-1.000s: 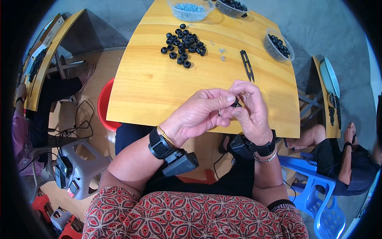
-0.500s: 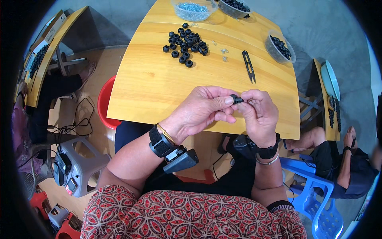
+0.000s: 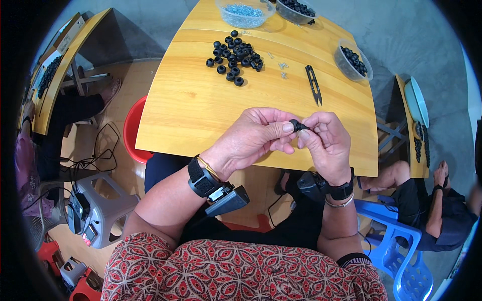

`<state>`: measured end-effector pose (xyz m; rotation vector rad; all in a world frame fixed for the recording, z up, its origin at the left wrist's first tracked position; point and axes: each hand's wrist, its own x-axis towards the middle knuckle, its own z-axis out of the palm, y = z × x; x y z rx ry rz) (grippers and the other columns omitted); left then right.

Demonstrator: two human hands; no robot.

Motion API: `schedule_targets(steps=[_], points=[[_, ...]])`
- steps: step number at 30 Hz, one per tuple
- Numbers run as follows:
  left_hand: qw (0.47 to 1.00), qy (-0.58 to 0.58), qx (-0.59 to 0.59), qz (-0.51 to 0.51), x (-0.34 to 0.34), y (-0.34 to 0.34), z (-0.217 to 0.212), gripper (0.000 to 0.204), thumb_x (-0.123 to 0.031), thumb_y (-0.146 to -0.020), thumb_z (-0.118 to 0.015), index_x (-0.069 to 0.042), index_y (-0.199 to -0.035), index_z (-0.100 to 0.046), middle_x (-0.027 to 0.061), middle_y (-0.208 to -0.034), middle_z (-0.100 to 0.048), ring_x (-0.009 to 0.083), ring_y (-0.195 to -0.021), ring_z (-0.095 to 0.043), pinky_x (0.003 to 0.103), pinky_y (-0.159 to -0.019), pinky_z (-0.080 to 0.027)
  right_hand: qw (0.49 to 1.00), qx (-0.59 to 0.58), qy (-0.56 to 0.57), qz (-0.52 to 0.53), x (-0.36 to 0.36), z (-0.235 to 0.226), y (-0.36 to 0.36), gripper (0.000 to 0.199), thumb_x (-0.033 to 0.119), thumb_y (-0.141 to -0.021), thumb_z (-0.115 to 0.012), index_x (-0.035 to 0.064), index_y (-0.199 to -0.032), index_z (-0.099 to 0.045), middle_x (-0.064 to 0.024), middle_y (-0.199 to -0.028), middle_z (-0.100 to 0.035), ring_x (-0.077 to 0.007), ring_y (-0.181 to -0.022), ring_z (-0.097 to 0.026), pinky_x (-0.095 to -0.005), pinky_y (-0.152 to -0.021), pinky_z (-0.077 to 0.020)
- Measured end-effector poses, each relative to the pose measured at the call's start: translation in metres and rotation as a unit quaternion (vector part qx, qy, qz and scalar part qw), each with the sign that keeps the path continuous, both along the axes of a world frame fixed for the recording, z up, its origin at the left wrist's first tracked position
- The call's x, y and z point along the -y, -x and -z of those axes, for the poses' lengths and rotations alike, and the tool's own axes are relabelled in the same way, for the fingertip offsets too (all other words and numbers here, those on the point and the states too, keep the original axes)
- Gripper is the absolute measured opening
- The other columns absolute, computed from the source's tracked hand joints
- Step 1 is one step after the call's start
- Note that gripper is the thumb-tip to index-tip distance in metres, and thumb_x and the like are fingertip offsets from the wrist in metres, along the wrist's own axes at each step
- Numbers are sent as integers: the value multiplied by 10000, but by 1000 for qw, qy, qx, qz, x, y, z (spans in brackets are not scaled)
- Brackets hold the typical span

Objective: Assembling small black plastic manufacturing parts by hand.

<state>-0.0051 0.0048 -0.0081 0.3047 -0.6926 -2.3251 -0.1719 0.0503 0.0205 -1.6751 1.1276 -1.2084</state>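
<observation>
Yellow wood, smooth and varnished, makes up the counter (image 3: pixel 201 105), which stands on a grey concrete floor (image 3: pixel 401 35) with a red bucket (image 3: pixel 131 131) tucked under its left edge. Over the near edge, the left hand (image 3: pixel 251 140) and the right hand (image 3: pixel 325 139) meet, each with its grip pinched on one small black ring (image 3: pixel 300 126) held between the fingertips. Farther back lies one loose heap of black rings (image 3: pixel 233 56), too crowded to count exactly. One pair of black thread snips (image 3: pixel 314 84) lies to the right of the heap. Three clear plastic bowls stand along the far rim: one of small metal parts (image 3: pixel 243 12) and two of black pieces (image 3: pixel 296 9) (image 3: pixel 353 59). A blue plastic chair (image 3: pixel 401 251) and a grey stool (image 3: pixel 98 208) flank the person.
</observation>
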Motion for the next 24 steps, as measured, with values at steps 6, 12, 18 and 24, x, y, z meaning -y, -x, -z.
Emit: schedule_targets(steps=[6, 12, 18, 24], points=[[1000, -12, 7, -13, -1, 0, 0, 207, -68, -823, -537, 41, -998, -552, 112, -846, -605, 161, -677, -603, 259, -636, -528, 999, 50, -15, -1, 2, -2, 2, 144, -49, -795, -531, 1, -915, -470, -32, -758, -521, -67, -631, -501, -193, -556, -431], [1000, -3, 13, -21, 1, -1, 3, 181, -65, -828, -531, 32, -979, -553, 90, -814, -598, 147, -682, -600, 254, -648, -528, 998, 68, -18, -1, 3, -5, 1, 129, -54, -797, -528, -1, -905, -478, -30, -743, -511, -64, -597, -491, -184, -522, -420], [995, 51, 69, -48, 1, 1, 2, 165, -65, -827, -535, 19, -968, -554, 81, -824, -599, 133, -675, -599, 249, -642, -525, 999, 50, 1, 21, 2, -3, -3, 121, -50, -787, -548, 2, -876, -485, -28, -739, -522, -55, -599, -495, -173, -510, -409], [987, 95, 106, -67, 0, -1, 1, 162, -58, -823, -542, 22, -964, -553, 86, -857, -605, 131, -678, -601, 241, -644, -520, 999, 20, 23, 21, 4, 5, -3, 118, -45, -781, -561, 11, -856, -489, -31, -741, -533, -49, -600, -497, -174, -512, -410]])
